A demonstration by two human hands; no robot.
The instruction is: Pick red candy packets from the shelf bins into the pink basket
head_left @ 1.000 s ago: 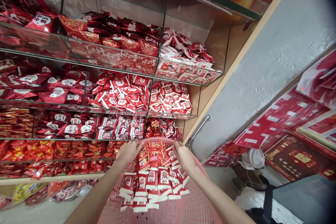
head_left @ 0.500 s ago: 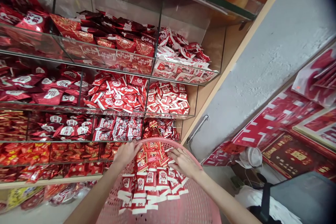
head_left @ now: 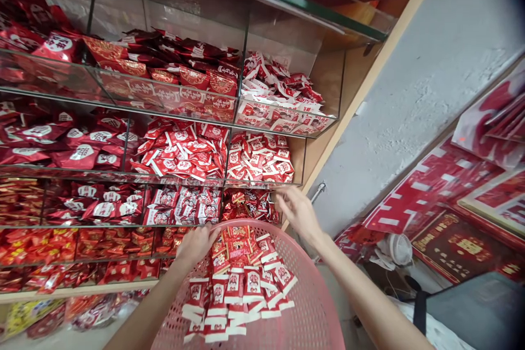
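Observation:
My left hand is closed on the far rim of a pink plastic basket with many holes. Inside it lie rows of red-and-white candy packets, with a few red-and-gold packets at the far end. Raised above the basket's right side, my right hand is at the right end of a shelf bin holding dark red packets. Its fingers are partly bent and apart, and I see nothing in them.
Glass-fronted shelves hold several kinds of wrapped sweets, among them red-and-white packets and large dark red ones. A wooden side panel and a grey wall stand on the right. Red boxes lie at lower right.
My right hand has left the packets in the basket and moved up and forward to the shelf bin. My left hand has stayed on the rim. The view has shifted slightly.

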